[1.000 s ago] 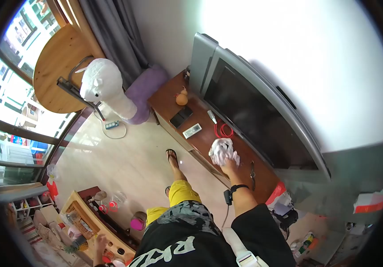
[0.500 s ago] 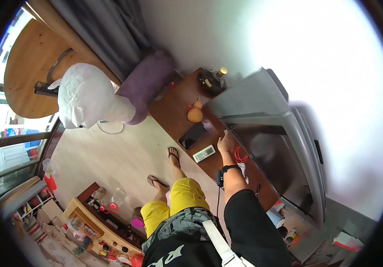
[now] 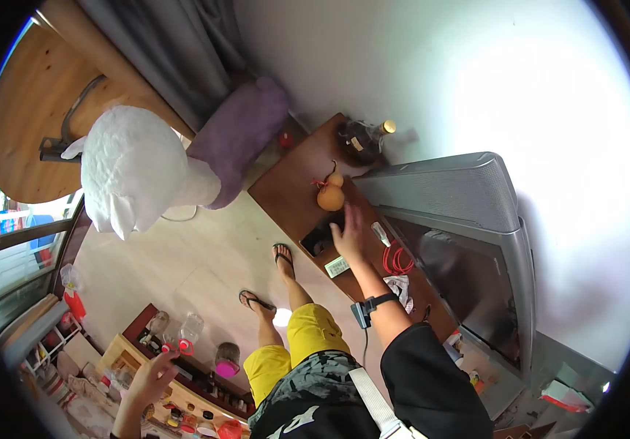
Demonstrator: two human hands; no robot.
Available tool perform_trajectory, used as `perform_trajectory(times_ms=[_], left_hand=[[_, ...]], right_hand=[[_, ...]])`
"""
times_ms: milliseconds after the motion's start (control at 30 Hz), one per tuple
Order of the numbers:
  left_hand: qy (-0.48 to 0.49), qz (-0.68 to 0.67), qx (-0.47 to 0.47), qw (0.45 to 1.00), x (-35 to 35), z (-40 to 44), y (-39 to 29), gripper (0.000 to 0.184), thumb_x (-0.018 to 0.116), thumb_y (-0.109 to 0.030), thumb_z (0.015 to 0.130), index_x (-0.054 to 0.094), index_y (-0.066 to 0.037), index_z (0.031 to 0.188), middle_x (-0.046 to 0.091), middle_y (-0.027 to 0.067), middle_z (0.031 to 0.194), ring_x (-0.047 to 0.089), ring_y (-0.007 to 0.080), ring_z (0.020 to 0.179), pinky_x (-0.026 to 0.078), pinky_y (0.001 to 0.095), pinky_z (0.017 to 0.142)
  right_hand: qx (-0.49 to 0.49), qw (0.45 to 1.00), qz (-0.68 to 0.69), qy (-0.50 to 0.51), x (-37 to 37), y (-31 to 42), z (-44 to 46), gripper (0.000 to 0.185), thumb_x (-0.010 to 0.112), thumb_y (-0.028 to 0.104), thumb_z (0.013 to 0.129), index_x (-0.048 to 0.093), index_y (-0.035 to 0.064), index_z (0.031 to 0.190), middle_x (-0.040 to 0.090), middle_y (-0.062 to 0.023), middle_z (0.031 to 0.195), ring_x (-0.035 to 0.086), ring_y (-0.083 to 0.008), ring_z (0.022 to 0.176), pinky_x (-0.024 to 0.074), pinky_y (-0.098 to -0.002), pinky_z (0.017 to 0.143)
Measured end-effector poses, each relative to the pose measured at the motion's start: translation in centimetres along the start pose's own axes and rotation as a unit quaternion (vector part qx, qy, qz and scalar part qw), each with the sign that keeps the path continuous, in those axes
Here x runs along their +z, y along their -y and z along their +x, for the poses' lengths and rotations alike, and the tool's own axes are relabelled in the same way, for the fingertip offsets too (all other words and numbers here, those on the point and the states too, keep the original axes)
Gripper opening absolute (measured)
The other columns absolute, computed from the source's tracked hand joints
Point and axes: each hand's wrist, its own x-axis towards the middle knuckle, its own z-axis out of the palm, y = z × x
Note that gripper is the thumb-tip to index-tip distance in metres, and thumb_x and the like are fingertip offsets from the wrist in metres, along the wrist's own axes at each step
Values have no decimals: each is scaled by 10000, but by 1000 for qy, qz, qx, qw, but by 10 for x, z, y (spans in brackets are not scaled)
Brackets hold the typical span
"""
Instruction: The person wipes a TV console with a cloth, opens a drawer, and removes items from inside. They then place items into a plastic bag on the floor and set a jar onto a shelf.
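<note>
My right hand reaches over the brown wooden cabinet top, fingers apart and holding nothing I can see. It partly covers a black flat device, perhaps a phone. Just beyond the fingertips lies a tan gourd with a red string. A white label-like display is beside my wrist. Between the hand and the television lies a small whitish object, near a coiled red cord. At the lower left, my left hand is raised with fingers apart, above the cluttered wooden shelf.
A grey television stands along the cabinet's right side. A dark bottle with a gold cap is at the far end. A white plush animal and purple cushion are at left. A pink-lidded jar sits at lower left.
My right hand has let go of the small whitish object by the television and moved left, over the black device. My left hand has come into view at the lower left.
</note>
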Motion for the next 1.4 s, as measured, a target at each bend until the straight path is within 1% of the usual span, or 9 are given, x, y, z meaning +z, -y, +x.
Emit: perform_trajectory(times_ms=[167,400,467,733,900,967,1033,1233,1400], left_hand=[[-55,94,131,985,-29,45,-44,379,664,-135,860,588,-39,1219,700,155,941,679,339,833,532,413,754],[-113,140,128,975,-45,46,-57,389,663,-160,863,600,-33,1226,696,165,991,677,339,905,533,414,811],[-76,24,114,990,-39,52,-59,372,658,-197,897,607,-41,1231,705,161,965,694,308,883,538,401,789],[-14,129,313,941,9,116,-131,351,638,-239,932,615,-75,1241,715,157,951,698,285,864,540,377,785],[132,-36,442,887,61,199,-153,353,625,-231,933,611,-61,1241,715,164,936,691,312,863,535,399,787],[72,134,425,892,72,224,-146,402,618,-294,932,609,-46,1248,711,202,974,688,353,899,543,416,802],[-16,393,478,785,81,271,-105,480,608,-397,921,617,-42,1243,700,236,1028,678,399,938,546,450,831],[264,586,211,737,90,307,-17,445,536,-461,937,624,-47,1076,678,222,954,665,387,879,535,499,739],[321,653,222,649,304,239,-137,424,537,-448,936,623,-51,1058,671,209,937,660,375,857,531,492,722]], right_hand=[[101,985,-121,65,13,59,70,678,776,313,792,476,155,1379,448,-282,1313,465,-461,1221,449,-514,975],[137,987,45,66,2,86,71,598,790,187,768,516,190,1300,541,-163,1271,572,-341,1147,486,-425,958],[60,861,487,133,-11,107,49,581,785,106,762,518,140,1277,574,-69,1216,553,-207,1154,473,-362,976],[149,697,675,189,-169,202,-91,918,723,69,791,230,176,1558,458,-78,1404,453,-203,1304,365,-386,1100],[187,523,831,35,-226,204,-252,835,718,267,798,310,108,1509,487,-154,1415,513,-338,1287,412,-467,1080],[174,520,836,-21,-260,216,-323,824,715,288,811,309,109,1506,501,-162,1399,530,-368,1266,418,-476,1080],[168,541,814,-127,-282,228,-394,807,708,278,822,309,114,1504,501,-159,1401,532,-355,1269,421,-475,1079],[192,516,682,-482,-247,235,-655,621,670,186,886,389,189,1440,473,-86,1434,504,-272,1296,459,-487,1040],[367,302,534,-699,-109,262,-864,599,736,316,841,438,252,1357,452,-37,1416,480,-237,1292,467,-485,979]])
